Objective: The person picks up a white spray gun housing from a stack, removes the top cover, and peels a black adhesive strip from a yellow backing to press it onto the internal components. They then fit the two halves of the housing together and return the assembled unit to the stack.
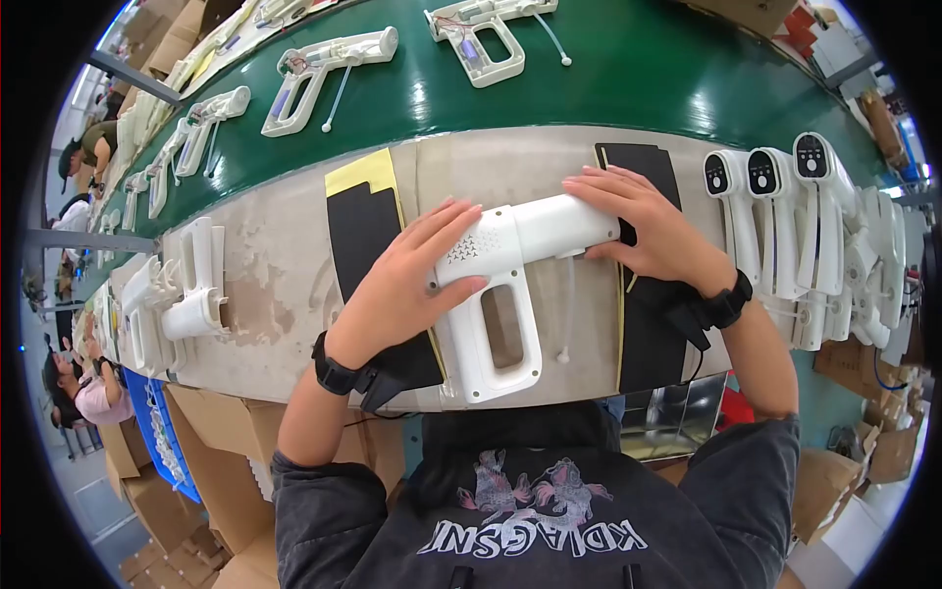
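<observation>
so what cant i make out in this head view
In the head view:
Underside of the white housing: faces away from camera.
Its left end: partly covered by the left hand.
Its right end: partly covered by the right hand.
Top of the open white shell: cut off by upper edge.
Whether the pink-clad co-worker holds anything: too small.

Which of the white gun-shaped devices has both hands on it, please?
The white device mostly between the black mats: the left hand and right hand touch it; neither touches those on the green surface or at right.
</observation>
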Motion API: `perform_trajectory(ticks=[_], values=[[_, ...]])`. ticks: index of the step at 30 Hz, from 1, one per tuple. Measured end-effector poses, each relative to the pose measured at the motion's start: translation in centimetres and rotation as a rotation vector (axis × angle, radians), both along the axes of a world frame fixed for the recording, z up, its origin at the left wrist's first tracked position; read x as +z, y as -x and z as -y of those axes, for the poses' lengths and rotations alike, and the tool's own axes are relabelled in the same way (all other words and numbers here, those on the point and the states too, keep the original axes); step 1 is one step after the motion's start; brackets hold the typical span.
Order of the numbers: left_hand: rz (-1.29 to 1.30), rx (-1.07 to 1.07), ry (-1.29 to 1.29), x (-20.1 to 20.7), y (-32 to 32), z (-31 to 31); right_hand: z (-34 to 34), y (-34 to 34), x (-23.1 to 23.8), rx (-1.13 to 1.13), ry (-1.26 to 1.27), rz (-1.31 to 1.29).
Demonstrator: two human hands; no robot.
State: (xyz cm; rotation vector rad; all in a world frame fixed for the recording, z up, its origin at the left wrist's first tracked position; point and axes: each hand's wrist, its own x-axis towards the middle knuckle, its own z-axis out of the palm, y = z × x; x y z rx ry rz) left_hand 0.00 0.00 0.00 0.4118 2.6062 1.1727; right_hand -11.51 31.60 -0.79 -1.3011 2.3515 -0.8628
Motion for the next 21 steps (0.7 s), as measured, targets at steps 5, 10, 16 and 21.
perform_trajectory(ticks=[5,10,16,21], values=[[-0.197,0.006,0.134,0.3,0.4,0.0,0.2,0.6,-0.5,-0.02,0.003,-0.06],[-0.027,-0.106,0.182,1.1,3.0,-0.1,0.0,1.6,0.9,0.022,-0.074,-0.078],[0.201,-0.231,0.117,1.1,6.1,-0.7,-0.4,2.7,-1.6,0.021,0.058,-0.083],[0.348,-0.017,0.068,7.7,3.0,-2.2,-1.1,-1.9,3.8,-0.12,0.344,0.213]])
